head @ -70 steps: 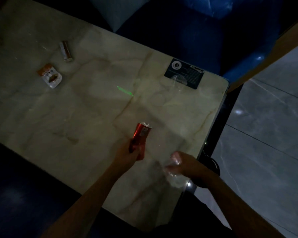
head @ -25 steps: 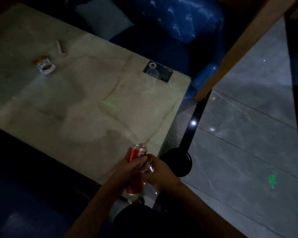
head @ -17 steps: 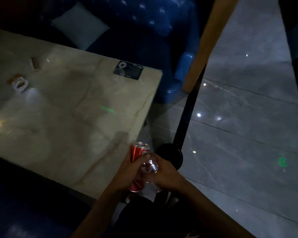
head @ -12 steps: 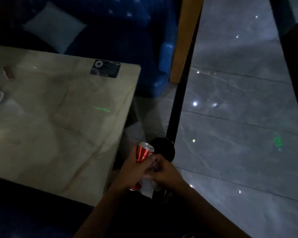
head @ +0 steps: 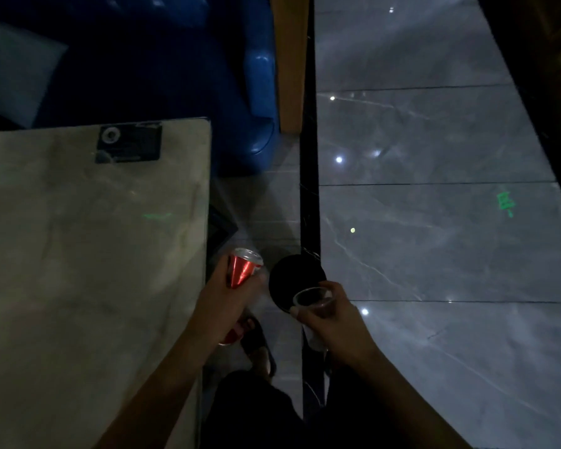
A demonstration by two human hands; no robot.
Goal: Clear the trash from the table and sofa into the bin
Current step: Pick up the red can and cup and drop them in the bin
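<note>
My left hand (head: 230,306) is wrapped round the can (head: 243,270), just off the table's (head: 78,254) right edge and over the floor (head: 434,254). To its right, a little apart, my right hand (head: 331,319) grips the cup (head: 313,299), mouth up. The bin (head: 292,277) sits on the floor between the two hands and just beyond them, the cup's rim overlapping its near edge. A slipper (head: 256,341) lies below the left hand. Well beyond the left hand, a card (head: 128,142) lies at the table's far edge, and past that is the sofa (head: 175,59) with a cushion (head: 13,69) on it. A post (head: 289,59) stands far beyond the right hand.
</note>
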